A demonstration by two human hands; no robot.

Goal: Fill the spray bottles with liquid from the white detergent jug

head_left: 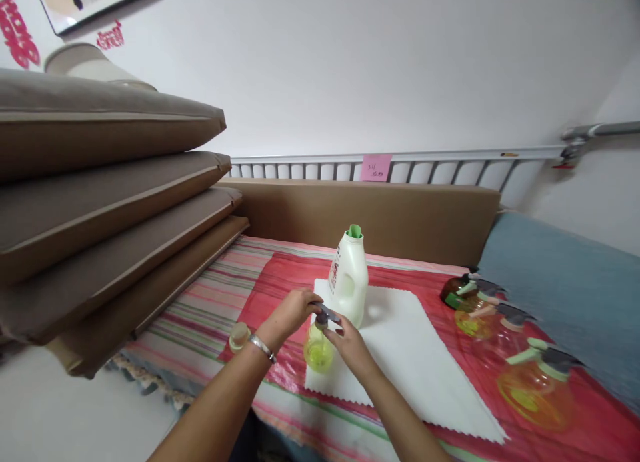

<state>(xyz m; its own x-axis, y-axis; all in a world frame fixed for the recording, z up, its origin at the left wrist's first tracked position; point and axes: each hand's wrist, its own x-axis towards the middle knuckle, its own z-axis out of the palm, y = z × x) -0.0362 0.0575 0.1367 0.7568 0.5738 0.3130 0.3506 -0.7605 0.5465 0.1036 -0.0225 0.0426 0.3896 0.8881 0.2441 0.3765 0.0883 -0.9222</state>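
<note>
My left hand [294, 310] and my right hand [350, 345] both close round the grey trigger head [327, 313] of a small yellow-green spray bottle [318, 351]. The bottle stands upright on a white cloth [425, 355]. A silver bangle sits on my left wrist. Just behind the hands a white detergent bottle [349, 277] with a green spout stands on the same cloth. A small pale cap-like object [239, 336] lies on the striped cover to the left of my left wrist.
Several orange, pink and brown spray bottles [535, 385] lie on the red striped cover [280, 275] at the right. Stacked brown cushions [100, 202] fill the left. A brown board [380, 219], a white rail with a pink note [376, 167], and a blue cushion [565, 282] lie behind.
</note>
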